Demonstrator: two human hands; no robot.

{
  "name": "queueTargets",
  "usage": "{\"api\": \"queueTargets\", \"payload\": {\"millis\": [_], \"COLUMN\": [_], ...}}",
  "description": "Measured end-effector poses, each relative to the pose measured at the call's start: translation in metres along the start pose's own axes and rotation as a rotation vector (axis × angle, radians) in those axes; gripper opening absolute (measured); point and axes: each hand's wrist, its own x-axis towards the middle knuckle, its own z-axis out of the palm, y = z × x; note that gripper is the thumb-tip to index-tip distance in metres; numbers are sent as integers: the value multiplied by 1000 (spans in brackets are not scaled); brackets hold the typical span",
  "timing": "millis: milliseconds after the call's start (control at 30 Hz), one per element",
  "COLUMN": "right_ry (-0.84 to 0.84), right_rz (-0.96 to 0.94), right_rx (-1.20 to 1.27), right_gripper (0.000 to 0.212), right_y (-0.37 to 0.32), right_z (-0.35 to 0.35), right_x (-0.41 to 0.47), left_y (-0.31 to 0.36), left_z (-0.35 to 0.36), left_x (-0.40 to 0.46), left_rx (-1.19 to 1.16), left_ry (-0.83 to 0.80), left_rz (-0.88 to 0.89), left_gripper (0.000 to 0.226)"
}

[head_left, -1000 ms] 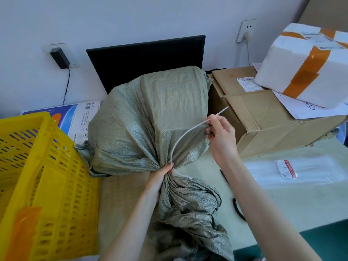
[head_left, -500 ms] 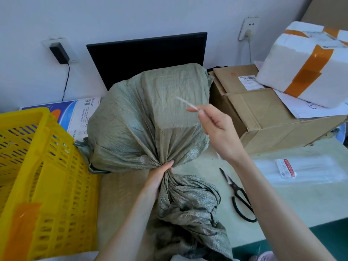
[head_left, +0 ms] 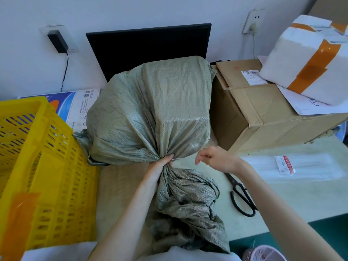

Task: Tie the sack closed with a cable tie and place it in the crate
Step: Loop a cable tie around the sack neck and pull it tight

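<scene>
Sack neck is gripped by left hand; cable tie tail is pinched by right hand; tightening underway, yellow crate placement remains.

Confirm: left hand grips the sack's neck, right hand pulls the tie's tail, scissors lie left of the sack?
Wrong on the scissors: the head view shows them right of the sack. Left hand grips the neck; right hand pinches the tie.
</scene>
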Motion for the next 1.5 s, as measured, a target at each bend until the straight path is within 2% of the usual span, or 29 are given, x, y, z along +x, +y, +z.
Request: {"api": "queueTargets", "payload": {"millis": [33, 133, 300, 333, 433, 500, 733, 833, 967, 1167, 1233, 1367, 1433, 1467, 1500], "right_ry": [-22, -70, -129, -135, -143, -129, -136, -145, -164, -78, -54, -39, -25, -15, -4], "right_rz": [2, 71, 202, 189, 99, 61, 42, 30, 19, 57, 69, 72, 82, 93, 103], "right_rx": [-9, -30, -50, -53, 7, 42, 88, 150, 93, 24, -6, -86, -135, -155, -172], "right_gripper": [26, 20, 21, 20, 19, 17, 22, 20, 24, 33, 33, 30, 32, 32, 32], "right_y": [5, 20, 32, 29, 15, 7, -11, -21, -30, -28, -24, -16, -11, -8, -6], "right_z": [2, 9, 20, 21, 23, 25, 49, 49, 49, 39, 31, 13, 6, 2, -2], "right_x": [3, 12, 27, 29, 34, 40, 54, 53, 55, 52, 48, 36, 32, 30, 28], "left_y": [0, -5, -3, -3, -2, 0, -5, -7, -4, 3, 2, 3, 5, 7, 9], "left_z": [1, 0, 1, 1, 2, 3, 2, -1, -5, -25, -40, -68, -79, -84, -90], "left_x": [-2, 2, -1, -2, -7, -10, -10, -15, -24, -36, -36, -42, -45, -47, -49], "left_rx": [-19, -14, -14, -33, -48, -18, 102, 167, 330, 625, 671, 651, 677, 702, 728], "left_ry": [13, 32, -9, -19, -25, -21, 145, 128, 141, 96, 74, 35, 94, 144, 202], "left_rz": [-17, -32, -11, -8, -11, -11, 58, 66, 204, 296, 307, 357, 386, 406, 414], "left_gripper": [36, 53, 35, 34, 56, 59, 74, 75, 62, 80, 73, 46, 27, 23, 28]}}
